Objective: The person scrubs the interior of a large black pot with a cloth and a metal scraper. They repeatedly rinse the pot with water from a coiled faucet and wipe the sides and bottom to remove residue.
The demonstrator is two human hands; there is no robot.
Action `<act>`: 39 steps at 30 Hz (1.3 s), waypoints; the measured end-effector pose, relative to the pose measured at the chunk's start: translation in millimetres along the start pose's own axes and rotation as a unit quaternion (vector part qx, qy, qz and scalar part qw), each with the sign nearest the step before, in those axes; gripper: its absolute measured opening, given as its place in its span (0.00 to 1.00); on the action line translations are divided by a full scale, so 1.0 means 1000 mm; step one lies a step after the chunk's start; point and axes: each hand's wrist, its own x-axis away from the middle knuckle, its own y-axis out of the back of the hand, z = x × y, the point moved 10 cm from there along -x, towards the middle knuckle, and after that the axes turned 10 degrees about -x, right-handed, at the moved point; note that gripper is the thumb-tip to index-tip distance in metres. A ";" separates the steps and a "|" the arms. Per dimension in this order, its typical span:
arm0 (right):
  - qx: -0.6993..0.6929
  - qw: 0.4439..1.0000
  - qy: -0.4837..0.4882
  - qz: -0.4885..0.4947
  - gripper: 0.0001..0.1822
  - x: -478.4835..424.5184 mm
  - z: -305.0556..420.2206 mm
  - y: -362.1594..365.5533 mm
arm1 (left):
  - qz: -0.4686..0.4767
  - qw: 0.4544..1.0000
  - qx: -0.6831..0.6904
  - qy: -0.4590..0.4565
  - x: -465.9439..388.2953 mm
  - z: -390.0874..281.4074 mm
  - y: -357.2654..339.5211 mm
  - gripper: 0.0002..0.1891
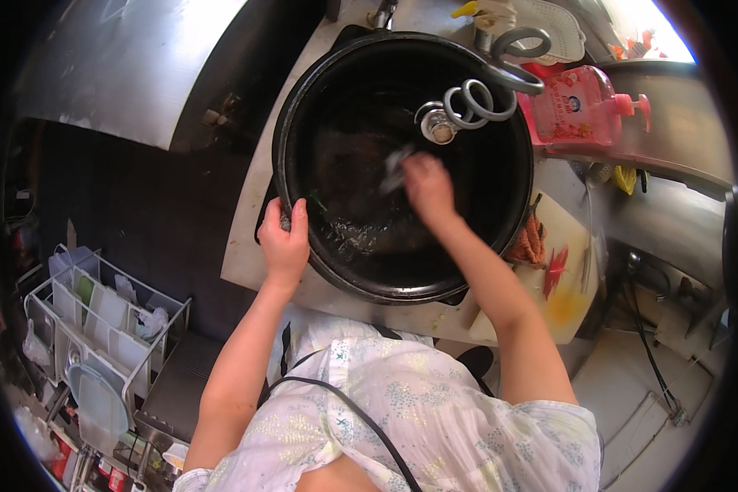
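A large round black basin [369, 141] with some water low in it sits before me on a pale worktop. My left hand [286, 237] grips its left rim, the thumb on the inner side. Inside the basin my right hand [427, 175] is blurred, beside a whitish blur; whether it holds something cannot be told. A metal drain strainer [438, 125] and a coiled grey hose [480, 104] show just beyond that hand. A small green scrap [317, 200] clings near the basin's left wall.
A pink pump bottle [575, 107] lies at the upper right. Right of the basin are an orange-brown cloth [529, 243] and a pale cutting board [569, 307] with a red item on it. A white wire rack [107, 307] stands at the lower left. A faucet [384, 13] is behind the basin.
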 end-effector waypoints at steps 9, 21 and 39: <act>-0.015 0.999 0.026 0.018 0.19 -0.059 0.020 -0.047 | -0.007 1.000 -0.001 -0.026 -0.002 -0.006 0.002 0.11; 0.054 0.992 0.103 0.039 0.17 -0.058 0.053 -0.061 | -0.037 0.999 0.014 -0.016 -0.001 -0.004 0.004 0.12; 0.050 0.991 0.090 0.090 0.10 -0.070 0.039 -0.078 | -0.064 0.997 -0.017 -0.028 -0.002 -0.004 0.008 0.11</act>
